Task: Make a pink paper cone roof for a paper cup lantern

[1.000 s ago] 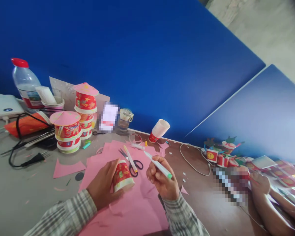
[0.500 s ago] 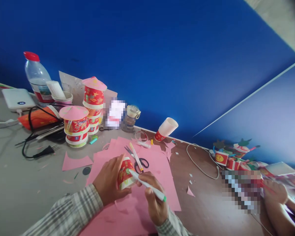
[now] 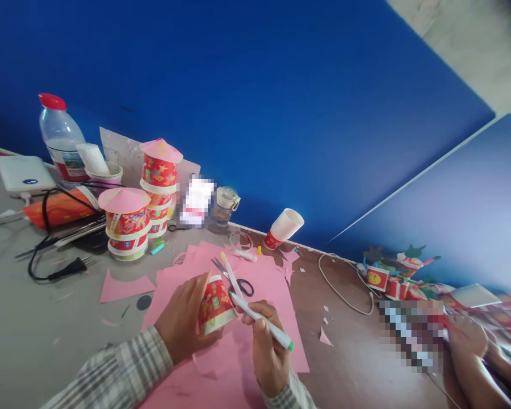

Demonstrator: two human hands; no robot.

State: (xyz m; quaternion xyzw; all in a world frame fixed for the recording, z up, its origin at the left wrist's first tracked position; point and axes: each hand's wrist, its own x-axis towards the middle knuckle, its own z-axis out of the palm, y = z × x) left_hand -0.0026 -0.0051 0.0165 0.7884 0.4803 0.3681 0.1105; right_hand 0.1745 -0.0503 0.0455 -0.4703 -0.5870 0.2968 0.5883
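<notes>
My left hand [image 3: 185, 318] is wrapped round a red patterned paper cup [image 3: 216, 302], which it holds tilted above the pink paper [image 3: 234, 363]. In my right hand [image 3: 269, 346] is a white marker pen [image 3: 266, 324] with a green end; its tip points at the cup's right side, slightly apart from it. Just behind the cup, scissors with black handles [image 3: 246, 288] lie on the paper. A second pen with a yellow end [image 3: 229, 267] rests across them. A white pen [image 3: 246, 255] lies farther back.
Two cup towers with pink cone roofs [image 3: 125, 200] stand at the left, near a bottle [image 3: 62, 136] and a black plug [image 3: 74, 267]. A cup stack [image 3: 284, 228] leans by the blue partition [image 3: 255, 102]. At the right are paper crafts [image 3: 394, 278] and another person's hand [image 3: 468, 335].
My right hand has drawn the marker's tip back from the cup's front to its right side. The cup has turned a little in my left hand. The view has shifted slightly.
</notes>
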